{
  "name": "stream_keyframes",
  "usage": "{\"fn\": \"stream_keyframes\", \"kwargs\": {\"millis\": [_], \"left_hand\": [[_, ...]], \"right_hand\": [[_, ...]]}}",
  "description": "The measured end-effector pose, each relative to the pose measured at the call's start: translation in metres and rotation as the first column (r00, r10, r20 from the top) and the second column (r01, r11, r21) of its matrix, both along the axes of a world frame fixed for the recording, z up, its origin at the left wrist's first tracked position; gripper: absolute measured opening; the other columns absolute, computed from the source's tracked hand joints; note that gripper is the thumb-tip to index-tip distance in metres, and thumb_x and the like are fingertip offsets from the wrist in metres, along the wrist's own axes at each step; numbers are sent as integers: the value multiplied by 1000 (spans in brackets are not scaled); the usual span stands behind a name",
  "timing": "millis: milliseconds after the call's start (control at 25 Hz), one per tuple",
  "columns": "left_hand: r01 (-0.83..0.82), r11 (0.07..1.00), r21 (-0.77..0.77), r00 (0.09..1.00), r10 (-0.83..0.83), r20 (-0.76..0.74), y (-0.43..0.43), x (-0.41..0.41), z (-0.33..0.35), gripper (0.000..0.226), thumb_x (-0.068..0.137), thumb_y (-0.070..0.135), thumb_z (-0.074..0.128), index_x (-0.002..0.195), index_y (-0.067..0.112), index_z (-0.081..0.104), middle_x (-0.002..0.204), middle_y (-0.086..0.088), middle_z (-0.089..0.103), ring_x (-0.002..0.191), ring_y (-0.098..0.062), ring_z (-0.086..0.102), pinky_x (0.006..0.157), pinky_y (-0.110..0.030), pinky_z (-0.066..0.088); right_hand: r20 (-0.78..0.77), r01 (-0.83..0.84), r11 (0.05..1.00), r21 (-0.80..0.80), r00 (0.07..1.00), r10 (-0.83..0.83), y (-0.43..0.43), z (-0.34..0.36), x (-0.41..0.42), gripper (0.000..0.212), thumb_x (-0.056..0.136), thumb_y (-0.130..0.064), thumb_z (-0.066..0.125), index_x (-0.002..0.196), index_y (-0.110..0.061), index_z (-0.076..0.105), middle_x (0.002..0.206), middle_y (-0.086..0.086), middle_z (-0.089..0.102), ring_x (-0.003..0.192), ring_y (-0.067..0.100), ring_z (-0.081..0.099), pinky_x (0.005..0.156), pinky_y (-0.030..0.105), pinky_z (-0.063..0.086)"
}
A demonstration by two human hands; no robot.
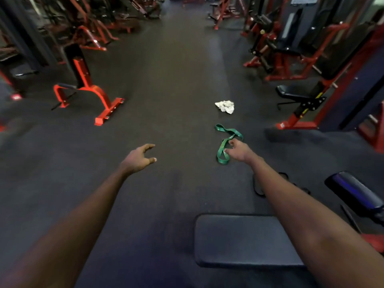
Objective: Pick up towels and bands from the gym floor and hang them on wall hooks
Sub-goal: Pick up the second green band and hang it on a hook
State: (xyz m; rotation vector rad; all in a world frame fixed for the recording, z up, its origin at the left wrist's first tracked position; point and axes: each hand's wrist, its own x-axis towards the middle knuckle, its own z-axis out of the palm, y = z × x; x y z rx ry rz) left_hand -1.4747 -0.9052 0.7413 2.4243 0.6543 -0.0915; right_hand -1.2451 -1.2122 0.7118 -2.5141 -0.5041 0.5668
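Right, nearest things first.

Bench pad (247, 240): it sits directly under my right forearm. If I lean further without looking down, I judge my arm or knee could catch its edge.

Dark loop on the floor (257, 189): partly hidden behind my right arm, and too dim for me to say whether it is another band. I might step on it or leave it behind.

Left hand (138, 160): empty, fingers loosely curled and apart, hovering over bare floor (166, 84), well apart from anything to pick up. It gives no help if the band slips.

Right hand (239, 150): fingers spread wide, thumb and forefinger parted, right at the green band (224, 142) and overlapping its middle. I cannot tell whether I am touching it yet; nothing is gripped.

Green band: lying twisted in loops on the floor. Pinching only one strand would probably let the rest trail and snag underfoot as I rise.

White towel (225, 106): crumpled just beyond the band, apart from it. Reaching for both at once could overbalance me forwards.

Red machine frames (101, 96): on both sides of the aisle, with low feet I could trip over.

Wall hooks: none in view, so I cannot judge the carry.
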Motion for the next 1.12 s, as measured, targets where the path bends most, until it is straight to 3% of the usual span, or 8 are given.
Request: {"fn": "stream_keyframes", "kwargs": {"millis": [360,560,880,1120], "left_hand": [[267,963,-46,963,-268,-33,122,226,-43,63,88,26,70,145,22,43,148,-8,47,138,-20,42,107,-31,35],[411,909,-68,906,-415,-77,185,349,-56,63,88,28,70,144,23,43,146,-8,49,136,-20,45,103,-29,36],[569,814,-117,802,-581,-138,238,561,-96,63,88,25,69,145,18,44,146,-4,50,134,-18,47,102,-25,36],[585,795,-159,758,-606,-244,264,712,-117,66,87,28,69,146,21,42,150,-5,45,137,-21,44,106,-30,36]], "right_hand": [[-35,257,966,-39,965,-258,59,-41,124,60,92,-36,62,143,-10,44,145,11,51,129,29,52,99,32,42],[-64,369,925,-95,925,-375,108,-49,189,59,94,-34,60,145,-8,42,149,12,47,134,29,47,104,34,39],[-115,485,871,-77,864,-491,167,-90,343,58,93,-38,61,142,-11,46,146,10,50,131,28,50,103,36,42],[-213,538,829,-151,802,-559,198,-128,467,54,89,-41,63,135,-14,53,138,10,57,123,29,56,101,39,47]]}}
